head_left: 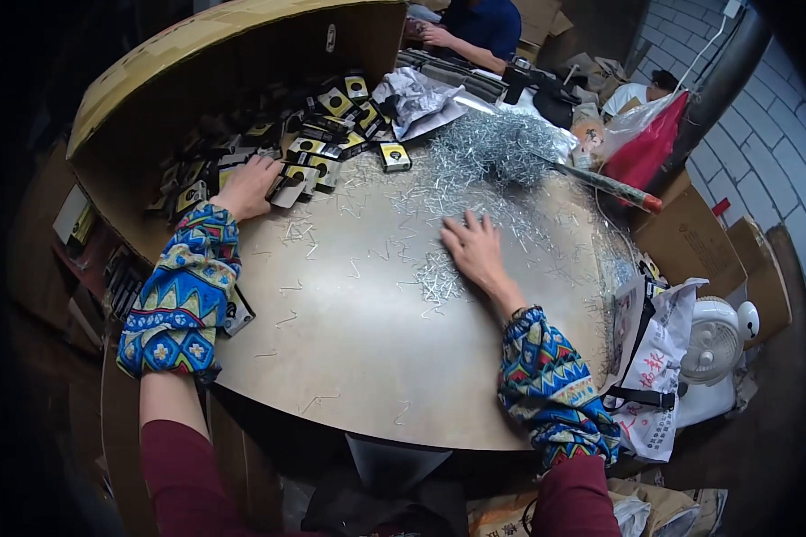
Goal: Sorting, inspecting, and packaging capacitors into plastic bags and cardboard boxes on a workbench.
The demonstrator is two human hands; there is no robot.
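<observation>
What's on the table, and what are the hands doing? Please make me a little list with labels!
Table: pale top, scattered with thin metal pieces
Left hand: at the small boxes; its exact grip is unclear
Right hand: palm down among the metal pieces, fingers spread
Biggest metal heap: farther back than the right hand
Box colours: black, yellow and white
Behind the boxes: a big cardboard carton
Sleeve covers: bright, patterned, one on each forearm

Right hand [476, 253] — palm hidden.
</observation>
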